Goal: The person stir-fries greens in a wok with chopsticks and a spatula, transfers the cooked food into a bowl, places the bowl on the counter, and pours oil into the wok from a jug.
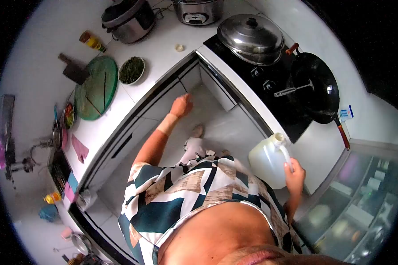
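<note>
My right hand is wrapped round the handle of a whitish, translucent plastic jug. The jug is upright beside my body, below the edge of the stove counter, and its mouth has no cap on. My left hand is closed, with the fingers curled and nothing showing in it. It hangs in front of the cabinets, near the counter's inner corner. A small pale round cap lies on the white counter beyond that hand. A bowl of chopped greens stands on the counter to the left.
On the black stove are a lidded steel pan and a black wok with a spatula in it. A green cutting board, a cleaver and two cookers stand along the left counter. A glass-topped freezer is at right.
</note>
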Available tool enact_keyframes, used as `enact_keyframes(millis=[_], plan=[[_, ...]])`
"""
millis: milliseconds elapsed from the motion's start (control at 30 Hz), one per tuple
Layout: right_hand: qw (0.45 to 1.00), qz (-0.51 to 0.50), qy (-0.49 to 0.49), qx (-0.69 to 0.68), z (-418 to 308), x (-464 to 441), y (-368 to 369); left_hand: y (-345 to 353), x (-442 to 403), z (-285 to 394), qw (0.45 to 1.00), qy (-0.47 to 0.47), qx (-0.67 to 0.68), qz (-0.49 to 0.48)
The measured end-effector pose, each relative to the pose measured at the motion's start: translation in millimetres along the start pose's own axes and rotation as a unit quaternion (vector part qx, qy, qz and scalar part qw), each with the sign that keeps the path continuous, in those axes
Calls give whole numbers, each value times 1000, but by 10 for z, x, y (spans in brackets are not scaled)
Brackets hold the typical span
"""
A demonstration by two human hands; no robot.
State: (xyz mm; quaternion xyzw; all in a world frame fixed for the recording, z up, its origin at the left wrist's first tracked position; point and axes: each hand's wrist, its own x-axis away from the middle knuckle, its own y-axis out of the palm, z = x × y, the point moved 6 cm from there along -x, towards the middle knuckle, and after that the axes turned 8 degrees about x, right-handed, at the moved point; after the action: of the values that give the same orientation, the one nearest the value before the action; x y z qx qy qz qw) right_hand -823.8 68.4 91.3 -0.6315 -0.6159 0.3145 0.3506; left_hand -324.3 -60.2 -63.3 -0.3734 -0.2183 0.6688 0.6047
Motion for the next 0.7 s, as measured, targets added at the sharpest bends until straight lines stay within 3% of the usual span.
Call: enact_keyframes(millis=[67,100,333,400,433,467,500,567,600,700], plan=[[1000,-1,18,-9,-97,93,356,-301,-400,-40,998,-47,-42,-16],[997,-21,75,-12,-199,142,513,-354,-662,-173,996,-47,-71,-14],[993,26,112,-12,-780,318,1660,-505,-2321,-1046,953,-38,-298,-26],[990,16,143,-6,-862,309,1915,-336,-2576,-1506,940,-22,-331,-81],[992,49,116,-4,-1008,264,1942,-315,-2645,-1643,956,-9,-276,-95],[989,28,146,1,-1029,248,2049,-373,-2673,-1633,951,-72,-261,-146],[985,4,173,2,-1047,254,2117,-286,-2783,-1875,944,-43,-300,-129],[984,-17,178,17,-1164,248,2132,-453,-2621,-1506,934,52,-342,-89],[984,-36,173,21,-1217,246,2147,-353,-2663,-1600,938,47,-321,-123],[980,-57,189,-25,-1341,209,2264,-220,-2450,-1352,987,5,-16,-161]])
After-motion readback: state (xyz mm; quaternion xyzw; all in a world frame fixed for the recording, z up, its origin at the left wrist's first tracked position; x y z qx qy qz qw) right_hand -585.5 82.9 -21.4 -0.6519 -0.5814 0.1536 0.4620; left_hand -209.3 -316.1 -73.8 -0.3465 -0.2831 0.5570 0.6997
